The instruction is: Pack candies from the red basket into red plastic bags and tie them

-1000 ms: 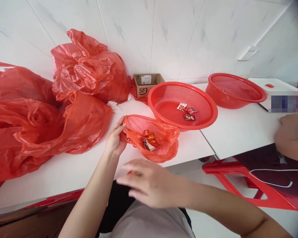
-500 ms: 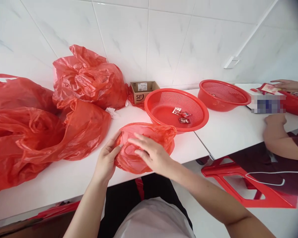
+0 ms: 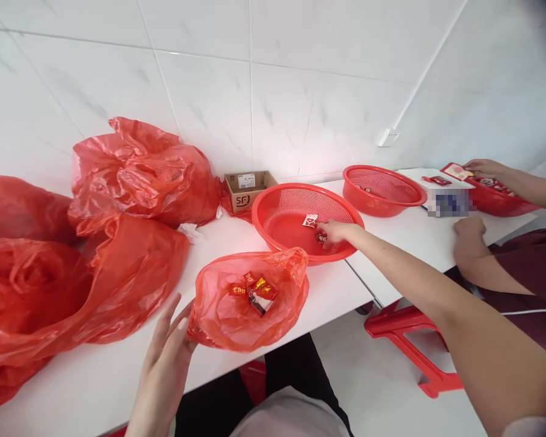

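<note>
In the head view, taking the open red bag [image 3: 243, 331] at the desk's [image 3: 337, 291] near edge as the clock's centre, the left hand [image 3: 166, 352] is at eight o'clock, fingers loosely extended against the bag's side; whether it pinches the plastic I cannot tell. The right hand [image 3: 331, 233] reaches into the perforated basket [image 3: 279, 240] between one and two, fingertips narrow over a dark packet [image 3: 320, 238]; I cannot tell whether that is held fast. A white packet [image 3: 310, 220] lies just beside the fingers, and the forearm crosses the basket's right rim. Red bags [image 3: 40, 273] crowd nine o'clock and a bulky bag [image 3: 150, 176] fills ten to eleven, with crumpled tissue [image 3: 191, 233] near it. A small carton [image 3: 244, 200] stands at twelve, a second basket [image 3: 384, 209] at two; beyond it, a co-worker's hand [image 3: 485, 170] is over a filled red container [image 3: 491, 203], near a white device [image 3: 418, 177] whose front is pixelated. A red stool [image 3: 414, 346] stands between three and four. The carton reads "SF"; its white label [image 3: 246, 180] is too small to read, as are the yellow characters on the wrapped packets [image 3: 257, 294] inside the open bag.
</note>
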{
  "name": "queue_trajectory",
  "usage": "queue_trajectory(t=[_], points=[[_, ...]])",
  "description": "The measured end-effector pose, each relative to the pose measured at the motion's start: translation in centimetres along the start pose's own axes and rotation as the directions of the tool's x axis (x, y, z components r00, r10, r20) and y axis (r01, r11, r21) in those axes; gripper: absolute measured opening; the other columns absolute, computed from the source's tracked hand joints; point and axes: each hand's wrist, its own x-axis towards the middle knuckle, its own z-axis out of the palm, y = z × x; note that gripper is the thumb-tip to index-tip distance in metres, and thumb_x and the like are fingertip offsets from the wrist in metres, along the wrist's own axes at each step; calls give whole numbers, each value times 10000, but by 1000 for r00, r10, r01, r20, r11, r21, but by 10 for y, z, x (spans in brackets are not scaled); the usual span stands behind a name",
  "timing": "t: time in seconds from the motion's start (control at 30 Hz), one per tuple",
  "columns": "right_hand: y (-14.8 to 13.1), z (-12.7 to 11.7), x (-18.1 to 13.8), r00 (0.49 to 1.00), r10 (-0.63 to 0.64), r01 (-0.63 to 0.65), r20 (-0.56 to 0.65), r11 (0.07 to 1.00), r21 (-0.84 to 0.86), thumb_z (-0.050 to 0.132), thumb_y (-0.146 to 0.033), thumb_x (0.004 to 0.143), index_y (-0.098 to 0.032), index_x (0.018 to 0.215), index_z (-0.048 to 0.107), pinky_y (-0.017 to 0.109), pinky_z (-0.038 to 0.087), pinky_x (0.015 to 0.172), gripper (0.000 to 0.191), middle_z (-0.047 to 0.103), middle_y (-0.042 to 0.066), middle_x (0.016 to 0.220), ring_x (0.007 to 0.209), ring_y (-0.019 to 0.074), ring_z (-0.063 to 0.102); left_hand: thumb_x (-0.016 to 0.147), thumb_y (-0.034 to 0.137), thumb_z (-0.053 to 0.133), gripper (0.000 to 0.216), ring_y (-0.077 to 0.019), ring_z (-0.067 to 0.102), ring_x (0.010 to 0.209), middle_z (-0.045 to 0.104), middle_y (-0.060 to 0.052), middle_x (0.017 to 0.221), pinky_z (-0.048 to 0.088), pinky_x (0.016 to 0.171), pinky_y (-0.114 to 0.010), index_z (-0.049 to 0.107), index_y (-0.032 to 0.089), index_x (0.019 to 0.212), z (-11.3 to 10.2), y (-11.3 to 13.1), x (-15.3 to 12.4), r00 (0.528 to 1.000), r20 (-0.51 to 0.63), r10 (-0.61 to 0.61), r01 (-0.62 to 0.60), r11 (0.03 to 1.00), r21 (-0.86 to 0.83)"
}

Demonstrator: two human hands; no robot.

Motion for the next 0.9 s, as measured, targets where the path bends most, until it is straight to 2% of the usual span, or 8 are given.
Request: queue_trajectory(t=[0.13,0.27,0.37,0.43,0.5,0.57,0.7,0.9], points=[[-1,10,10,994,-23,25,103,999,-21,786,-121,610,-194,916,691,361,481,774,329,667,65,894,870,271,643,807,514,647,652,-251,634,1074,650,-59,1257,536,890,-342,474,312,1402,-11,-6,-4,998,6,-56,56,998,23],[-2,-8,8,987,-104,100,123,994,38,744,-120,633,-180,747,655,322,459,734,157,656,31,739,816,244,643,760,544,682,644,-259,620,1065,637,-59,1254,533,879,-341,544,283,1332,-14,-5,-4,999,6,-37,37,998,59],[-14,-33,-12,978,-202,194,50,971,137,645,-247,794,-193,887,641,293,463,725,108,694,43,912,841,199,646,768,558,673,634,-264,609,1064,663,-58,1154,528,852,-342,543,284,1326,-12,0,-6,1000,3,-22,22,991,132],[-34,-42,-37,948,-314,315,-51,903,291,552,-361,885,-214,1034,596,281,477,715,214,688,46,1042,865,173,651,771,545,682,631,-263,607,1066,671,-55,1125,524,832,-337,536,292,1330,-10,1,-6,1000,8,-25,23,982,187],[-65,-41,-67,861,-466,500,-205,700,510,570,-434,880,-229,1087,565,282,485,707,292,685,45,1073,912,181,654,752,517,720,591,-261,609,1065,669,-62,1156,525,812,-328,582,275,1272,-7,1,-4,998,35,-57,49,980,195],[-100,-28,-94,770,-585,610,-255,557,564,612,-432,862,-239,1015,583,282,481,731,248,691,22,1033,918,180,651,735,471,755,487,-245,625,1012,674,-71,1152,530,789,-314,655,234,1147,-4,0,0,993,70,-90,80,987,140],[-150,3,-121,736,-643,672,-213,652,353,642,-393,859,-221,845,576,274,435,683,185,643,11,918,794,160,597,700,367,807,255,-151,613,778,688,-23,889,540,721,-267,702,199,860,0,-1,7,998,38,-44,47,997,-69],[-151,0,-121,690,-710,687,-143,580,437,510,-377,953,-260,1030,632,271,446,713,185,691,-9,921,761,133,599,648,311,851,229,-109,580,699,654,22,769,551,657,-213,684,215,772,0,8,8,999,-53,-13,2,977,-212]])
